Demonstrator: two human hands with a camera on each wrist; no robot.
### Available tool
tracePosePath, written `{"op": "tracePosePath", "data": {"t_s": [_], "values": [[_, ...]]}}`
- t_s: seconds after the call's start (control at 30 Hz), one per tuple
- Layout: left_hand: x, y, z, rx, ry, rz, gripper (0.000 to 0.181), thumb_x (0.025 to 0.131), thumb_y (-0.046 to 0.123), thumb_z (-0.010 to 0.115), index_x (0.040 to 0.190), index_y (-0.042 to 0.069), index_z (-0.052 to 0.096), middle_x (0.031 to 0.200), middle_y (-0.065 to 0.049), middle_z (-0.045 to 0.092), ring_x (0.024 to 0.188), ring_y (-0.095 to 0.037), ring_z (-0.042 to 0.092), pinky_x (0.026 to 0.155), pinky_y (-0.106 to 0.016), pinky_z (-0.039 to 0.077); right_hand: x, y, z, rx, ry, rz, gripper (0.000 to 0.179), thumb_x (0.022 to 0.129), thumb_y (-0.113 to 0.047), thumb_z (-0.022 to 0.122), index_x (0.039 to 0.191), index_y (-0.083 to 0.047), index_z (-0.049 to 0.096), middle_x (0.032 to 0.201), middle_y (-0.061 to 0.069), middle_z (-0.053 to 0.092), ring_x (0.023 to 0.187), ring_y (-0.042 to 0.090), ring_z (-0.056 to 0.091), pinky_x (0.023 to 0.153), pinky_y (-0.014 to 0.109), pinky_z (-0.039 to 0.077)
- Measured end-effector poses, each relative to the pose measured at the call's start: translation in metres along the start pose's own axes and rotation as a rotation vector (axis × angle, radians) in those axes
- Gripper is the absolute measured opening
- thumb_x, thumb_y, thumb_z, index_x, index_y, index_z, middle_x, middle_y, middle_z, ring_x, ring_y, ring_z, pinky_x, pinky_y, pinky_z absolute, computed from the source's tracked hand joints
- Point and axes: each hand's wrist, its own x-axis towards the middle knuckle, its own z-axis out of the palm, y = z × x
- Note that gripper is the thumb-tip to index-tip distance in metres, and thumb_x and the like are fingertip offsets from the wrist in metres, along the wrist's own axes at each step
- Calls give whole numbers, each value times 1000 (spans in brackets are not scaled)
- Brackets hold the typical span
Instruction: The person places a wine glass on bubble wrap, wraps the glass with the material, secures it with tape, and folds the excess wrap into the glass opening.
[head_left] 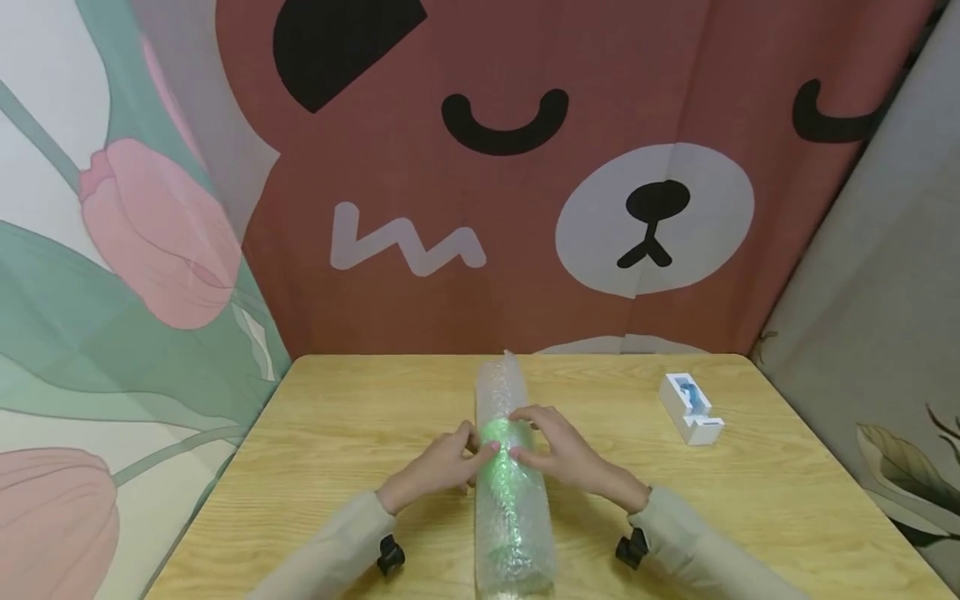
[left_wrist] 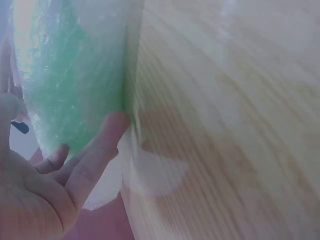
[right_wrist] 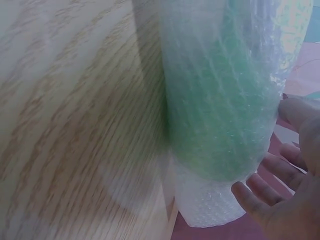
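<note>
A long roll of bubble wrap (head_left: pixel 516 546) lies lengthwise on the table, with a green object (head_left: pixel 502 483) showing blurrily through its layers. My left hand (head_left: pixel 438 462) is at the roll's left side, thumb on top and fingers down along the side. In the left wrist view, a fingertip (left_wrist: pixel 117 122) reaches the roll's lower edge by the tabletop. From the right, my right hand (head_left: pixel 566 454) touches the upper surface with its thumb and fingertips. Its fingers (right_wrist: pixel 247 197) look loosely extended against the wrap in the right wrist view. The wrap hides the green object's exact shape.
On the right of the wooden table (head_left: pixel 337 417) stands a small white tape dispenser (head_left: pixel 690 408) with something blue inside. A bear-print curtain (head_left: pixel 517 208) hangs behind the far edge. Flowered cloths (head_left: pixel 150 250) hang at both sides.
</note>
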Motion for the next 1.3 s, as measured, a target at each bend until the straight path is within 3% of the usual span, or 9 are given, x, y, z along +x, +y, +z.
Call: {"op": "tracePosePath", "data": {"t_s": [0.13,0.3,0.6,0.9,1.3], "values": [[0,1,3,-31,1,-31,51,100,52,52,107,2,49,88,-10,61,57,-24,66,53,-36,56,-2,1,3,2,7,14,50,95,-26,70,135,-1,53,133,8,56,120,27,51,92,51,48],[1,3,3,-44,36,-38,56,97,54,56,112,3,40,93,-13,61,56,-27,66,57,-37,56,0,2,5,-31,29,-1,50,94,-27,71,135,-3,55,133,7,56,120,25,51,93,51,48],[2,7,4,-41,52,-90,62,94,59,57,113,3,37,78,-12,57,57,-29,65,60,-38,54,2,-2,5,-45,3,4,56,91,-32,74,137,-6,54,135,4,55,123,22,49,97,51,45],[1,12,5,16,92,-145,85,90,64,59,127,-10,39,107,-24,61,61,-24,66,59,-34,54,2,-3,5,-44,-2,15,56,91,-34,73,137,-7,54,135,3,54,123,21,49,97,50,45],[3,11,5,1,50,-126,73,92,61,59,121,-5,43,87,-13,59,60,-27,66,59,-40,55,2,-4,1,-59,-41,19,56,92,-35,72,137,-7,53,136,3,54,123,21,47,97,48,45]]}}
